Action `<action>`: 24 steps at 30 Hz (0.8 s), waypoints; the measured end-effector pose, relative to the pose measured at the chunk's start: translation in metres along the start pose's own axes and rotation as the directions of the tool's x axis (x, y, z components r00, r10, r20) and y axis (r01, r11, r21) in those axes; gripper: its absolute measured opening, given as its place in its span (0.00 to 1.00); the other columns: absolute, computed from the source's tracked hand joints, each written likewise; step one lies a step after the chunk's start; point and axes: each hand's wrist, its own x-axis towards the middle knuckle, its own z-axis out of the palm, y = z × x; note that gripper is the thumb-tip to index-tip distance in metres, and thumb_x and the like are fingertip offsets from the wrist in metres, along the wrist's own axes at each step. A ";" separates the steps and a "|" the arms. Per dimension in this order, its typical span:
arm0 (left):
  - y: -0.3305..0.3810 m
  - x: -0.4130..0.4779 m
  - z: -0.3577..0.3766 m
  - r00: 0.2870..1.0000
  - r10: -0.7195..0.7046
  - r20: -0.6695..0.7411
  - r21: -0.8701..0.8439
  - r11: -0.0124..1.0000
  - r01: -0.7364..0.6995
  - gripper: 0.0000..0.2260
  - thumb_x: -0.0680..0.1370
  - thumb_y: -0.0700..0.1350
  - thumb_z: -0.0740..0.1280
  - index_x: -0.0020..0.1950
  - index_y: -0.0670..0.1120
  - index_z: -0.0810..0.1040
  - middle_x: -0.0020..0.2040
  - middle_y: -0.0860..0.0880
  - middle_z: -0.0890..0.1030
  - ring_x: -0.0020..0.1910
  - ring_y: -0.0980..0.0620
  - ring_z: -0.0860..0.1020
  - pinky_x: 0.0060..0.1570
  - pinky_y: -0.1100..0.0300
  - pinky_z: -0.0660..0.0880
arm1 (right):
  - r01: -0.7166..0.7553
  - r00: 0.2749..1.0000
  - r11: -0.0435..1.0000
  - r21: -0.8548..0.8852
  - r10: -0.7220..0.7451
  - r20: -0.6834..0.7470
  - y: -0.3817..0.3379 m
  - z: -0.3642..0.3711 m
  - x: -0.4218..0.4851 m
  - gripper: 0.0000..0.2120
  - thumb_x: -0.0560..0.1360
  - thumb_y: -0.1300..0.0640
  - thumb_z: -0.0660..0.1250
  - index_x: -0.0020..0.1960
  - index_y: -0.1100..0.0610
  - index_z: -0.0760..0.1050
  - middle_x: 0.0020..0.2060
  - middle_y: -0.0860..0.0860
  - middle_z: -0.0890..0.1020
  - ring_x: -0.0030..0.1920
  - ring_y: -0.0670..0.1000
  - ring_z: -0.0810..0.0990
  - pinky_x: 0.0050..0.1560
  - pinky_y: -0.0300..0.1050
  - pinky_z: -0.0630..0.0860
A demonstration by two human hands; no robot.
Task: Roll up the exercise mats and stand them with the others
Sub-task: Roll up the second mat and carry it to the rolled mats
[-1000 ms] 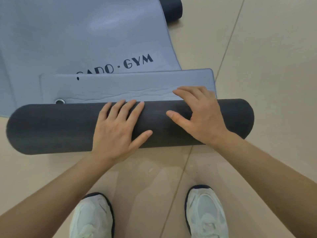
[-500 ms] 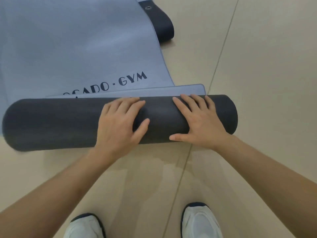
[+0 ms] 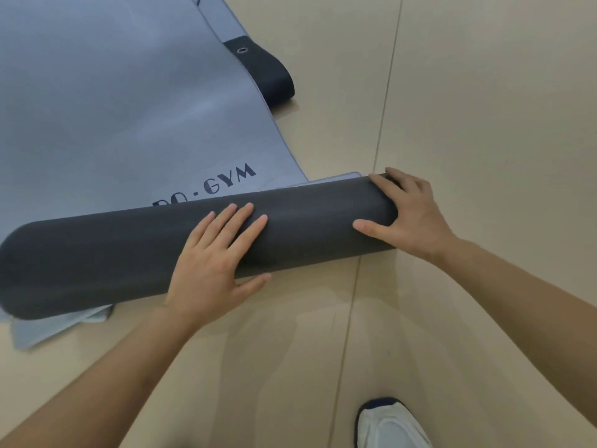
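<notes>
1 white shoe (image 3: 392, 425) is standing on the beige floor (image 3: 484, 124), nearest the camera. Beyond it, the left hand (image 3: 213, 263) is pressing flat on the rolled mat (image 3: 113, 257), fingers straight and slightly spread, thumb lying at its near edge. The right hand (image 3: 410, 215) is cupping the roll's right end, fingers curling over it, thumb stretching along the side. The dark roll is lying across the edge of a grey flat mat (image 3: 113, 108) printed "GYM", whose far corner (image 3: 265, 72) is curling up.
</notes>
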 end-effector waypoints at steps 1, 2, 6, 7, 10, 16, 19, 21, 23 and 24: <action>-0.004 0.005 -0.001 1.000 0.009 0.015 0.016 1.000 -0.009 0.42 0.74 0.68 0.66 0.83 0.50 0.62 0.83 0.47 0.62 0.82 0.44 0.61 0.81 0.45 0.55 | 0.012 0.999 0.999 0.032 -0.013 0.041 0.002 -0.003 0.001 0.50 0.63 0.21 0.64 0.80 0.42 0.63 0.78 0.47 0.62 0.78 0.55 0.56 0.77 0.61 0.62; -0.010 0.010 -0.002 0.999 0.019 0.029 0.028 0.999 -0.019 0.45 0.72 0.70 0.67 0.83 0.50 0.61 0.83 0.46 0.63 0.81 0.44 0.61 0.81 0.45 0.55 | 0.018 0.997 0.998 0.052 -0.022 0.076 0.001 -0.006 0.003 0.51 0.63 0.22 0.67 0.80 0.43 0.62 0.78 0.47 0.62 0.78 0.54 0.55 0.77 0.60 0.62; -0.031 0.031 -0.005 0.996 0.056 0.071 0.039 0.997 -0.059 0.50 0.67 0.77 0.64 0.82 0.51 0.62 0.81 0.47 0.66 0.79 0.43 0.64 0.79 0.46 0.57 | 0.001 0.982 1.000 -0.006 0.000 0.190 -0.010 -0.023 0.015 0.49 0.66 0.30 0.76 0.80 0.44 0.61 0.76 0.49 0.64 0.75 0.57 0.59 0.74 0.56 0.65; -0.038 0.036 -0.007 0.995 0.062 0.082 0.020 0.998 -0.064 0.49 0.68 0.78 0.62 0.82 0.52 0.63 0.80 0.48 0.67 0.79 0.43 0.65 0.77 0.45 0.59 | -0.005 0.979 1.000 -0.024 0.009 0.204 -0.012 -0.025 0.015 0.48 0.66 0.30 0.76 0.80 0.43 0.61 0.74 0.49 0.66 0.73 0.57 0.60 0.73 0.56 0.66; -0.058 0.051 -0.018 0.985 0.106 0.138 0.014 0.994 -0.109 0.46 0.69 0.78 0.60 0.82 0.56 0.63 0.80 0.50 0.67 0.78 0.42 0.66 0.76 0.43 0.59 | -0.025 0.974 0.998 -0.066 0.039 0.222 -0.017 -0.024 0.004 0.45 0.66 0.27 0.72 0.78 0.40 0.62 0.69 0.49 0.70 0.69 0.57 0.65 0.67 0.53 0.68; -0.037 0.003 0.005 0.975 -0.058 -0.212 0.050 0.996 0.071 0.33 0.77 0.64 0.69 0.78 0.50 0.71 0.77 0.44 0.72 0.75 0.37 0.70 0.72 0.40 0.65 | -0.042 0.966 0.981 -0.189 0.088 0.242 -0.030 -0.014 -0.012 0.44 0.64 0.20 0.66 0.75 0.38 0.64 0.60 0.50 0.71 0.61 0.58 0.72 0.60 0.55 0.75; 0.011 -0.022 0.025 0.805 -0.521 -0.285 -0.286 0.848 0.447 0.35 0.77 0.58 0.73 0.79 0.45 0.68 0.77 0.41 0.69 0.74 0.37 0.67 0.70 0.39 0.68 | -0.032 0.958 0.974 -0.226 0.095 0.272 -0.027 -0.013 -0.006 0.46 0.63 0.17 0.63 0.75 0.37 0.62 0.64 0.50 0.72 0.64 0.59 0.70 0.63 0.57 0.73; 0.044 -0.025 0.026 0.759 -0.616 -0.211 -0.427 0.756 0.496 0.35 0.77 0.56 0.74 0.79 0.45 0.67 0.78 0.40 0.66 0.74 0.38 0.65 0.71 0.40 0.68 | -0.012 0.956 0.976 -0.218 0.075 0.284 -0.025 -0.013 -0.004 0.50 0.59 0.15 0.59 0.76 0.38 0.62 0.67 0.50 0.74 0.65 0.60 0.72 0.65 0.58 0.71; 0.070 -0.029 0.029 0.898 -0.405 -0.170 -0.324 0.884 0.338 0.33 0.77 0.57 0.74 0.80 0.49 0.69 0.81 0.41 0.64 0.78 0.37 0.62 0.71 0.39 0.70 | -0.042 0.947 0.994 -0.105 0.073 0.313 -0.023 -0.011 -0.004 0.51 0.58 0.16 0.62 0.75 0.39 0.63 0.67 0.49 0.73 0.65 0.58 0.73 0.64 0.56 0.73; 0.080 -0.029 0.031 0.955 -0.268 -0.125 -0.260 0.938 0.229 0.33 0.78 0.58 0.73 0.80 0.51 0.68 0.82 0.43 0.62 0.80 0.35 0.59 0.70 0.38 0.72 | -0.055 0.946 0.997 -0.062 0.072 0.317 -0.023 -0.010 -0.004 0.50 0.59 0.18 0.66 0.75 0.40 0.63 0.66 0.49 0.73 0.65 0.57 0.73 0.62 0.55 0.74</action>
